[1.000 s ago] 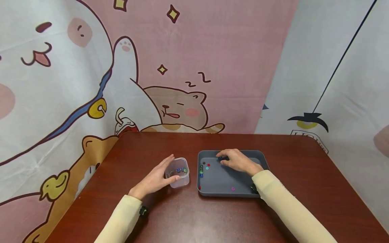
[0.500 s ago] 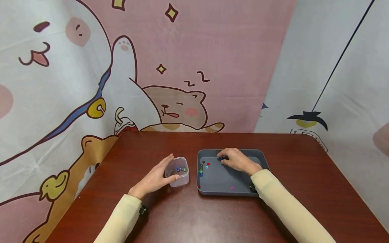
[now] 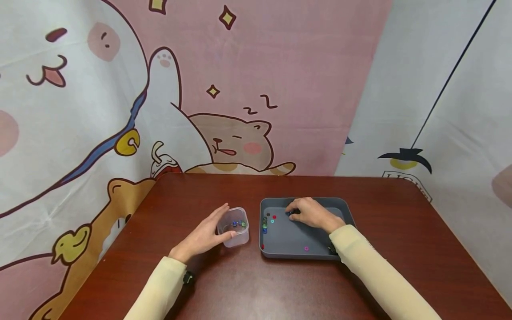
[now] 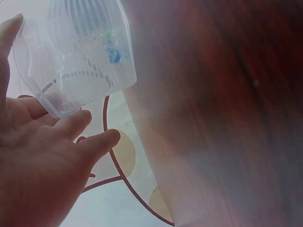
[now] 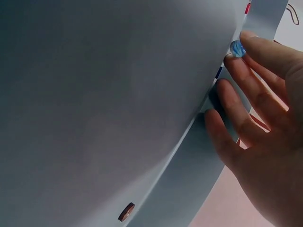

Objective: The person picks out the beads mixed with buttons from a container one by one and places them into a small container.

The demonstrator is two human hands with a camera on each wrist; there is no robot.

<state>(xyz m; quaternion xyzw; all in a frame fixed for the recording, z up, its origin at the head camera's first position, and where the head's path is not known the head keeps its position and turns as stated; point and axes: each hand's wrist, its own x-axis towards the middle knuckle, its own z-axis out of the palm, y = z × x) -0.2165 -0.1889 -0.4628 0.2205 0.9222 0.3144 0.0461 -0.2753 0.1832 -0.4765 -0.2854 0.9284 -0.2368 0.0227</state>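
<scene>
My left hand [image 3: 204,233] holds a clear plastic container [image 3: 238,240] on the table, thumb on the near side and fingers toward the far side. Several marbles, blue [image 4: 114,56] and green [image 4: 108,36], lie inside it. Over the far part of a grey tray [image 3: 280,249], my right hand [image 3: 312,212] pinches a blue glass marble [image 5: 237,48] between thumb and index finger. Its other fingers are spread and slightly bent. Several more marbles [image 3: 265,225] line the tray's left wall. In the head view, the fingers partly hide the pinched marble.
Small flat pieces lie in the tray: a red one [image 3: 274,217], a cyan ring [image 3: 273,221], a magenta ring [image 3: 306,249] and a dark disc [image 5: 126,212]. The brown table [image 3: 248,284] runs back to a printed cloth [image 3: 304,89].
My right hand's fingers have shifted slightly toward me within the tray, with the blue marble between them. The left hand and container stay in place.
</scene>
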